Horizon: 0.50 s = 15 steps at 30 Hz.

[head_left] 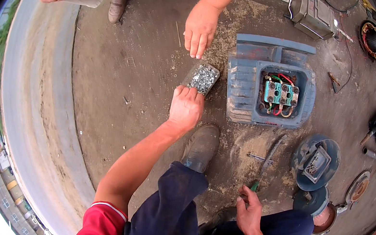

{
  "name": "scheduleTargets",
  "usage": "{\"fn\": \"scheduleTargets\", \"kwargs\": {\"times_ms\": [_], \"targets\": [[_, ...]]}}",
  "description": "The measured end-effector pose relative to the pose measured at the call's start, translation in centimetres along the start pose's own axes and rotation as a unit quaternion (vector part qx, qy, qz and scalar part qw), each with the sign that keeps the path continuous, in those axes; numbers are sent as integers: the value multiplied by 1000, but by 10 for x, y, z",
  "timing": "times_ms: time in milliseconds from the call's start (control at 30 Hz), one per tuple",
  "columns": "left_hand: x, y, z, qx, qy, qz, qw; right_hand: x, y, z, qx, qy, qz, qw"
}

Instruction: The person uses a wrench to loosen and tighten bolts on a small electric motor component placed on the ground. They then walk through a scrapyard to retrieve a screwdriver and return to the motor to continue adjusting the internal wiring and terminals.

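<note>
A clear plastic tray (187,79) of small shiny metal nuts and washers (203,78) lies on the ground. My left hand (186,106) reaches over its near edge, fingers together and tips down among the metal pieces; whatever they pinch is hidden. My right hand (249,212) is above my right knee, its fingers curled in; I cannot make out what is in them. Just beyond those fingers shows a tool's green handle (254,186). From the far side another person's hand (200,29) points down toward the tray, fingertips just short of it.
A blue ribbed motor housing (241,89) with an opened terminal box and teal terminal block (281,93) stands right of the tray. Blue bowls (300,156), a grey metal box (312,17) and a wound stator (372,40) lie further right. Another person's shoe (117,9) is at far left.
</note>
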<state>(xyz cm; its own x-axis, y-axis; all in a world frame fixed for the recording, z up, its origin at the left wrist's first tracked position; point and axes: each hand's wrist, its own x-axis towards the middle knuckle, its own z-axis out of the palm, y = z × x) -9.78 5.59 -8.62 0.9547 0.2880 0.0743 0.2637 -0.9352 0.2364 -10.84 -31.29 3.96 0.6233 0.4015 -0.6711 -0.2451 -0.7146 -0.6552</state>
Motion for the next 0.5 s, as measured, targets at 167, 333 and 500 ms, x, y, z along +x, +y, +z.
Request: {"fn": "scheduleTargets", "kwargs": {"times_ms": [167,333,500], "targets": [[-10,22,-33,-137,-204,-69,967,0,-3,2,-9,-4,-17,1000],[16,3,-8,26,-227,-2,974,0,-14,-4,-1,-13,-4,1000],[19,-6,8,36,-260,28,964,8,-17,-5,-42,-29,-41,998]]}}
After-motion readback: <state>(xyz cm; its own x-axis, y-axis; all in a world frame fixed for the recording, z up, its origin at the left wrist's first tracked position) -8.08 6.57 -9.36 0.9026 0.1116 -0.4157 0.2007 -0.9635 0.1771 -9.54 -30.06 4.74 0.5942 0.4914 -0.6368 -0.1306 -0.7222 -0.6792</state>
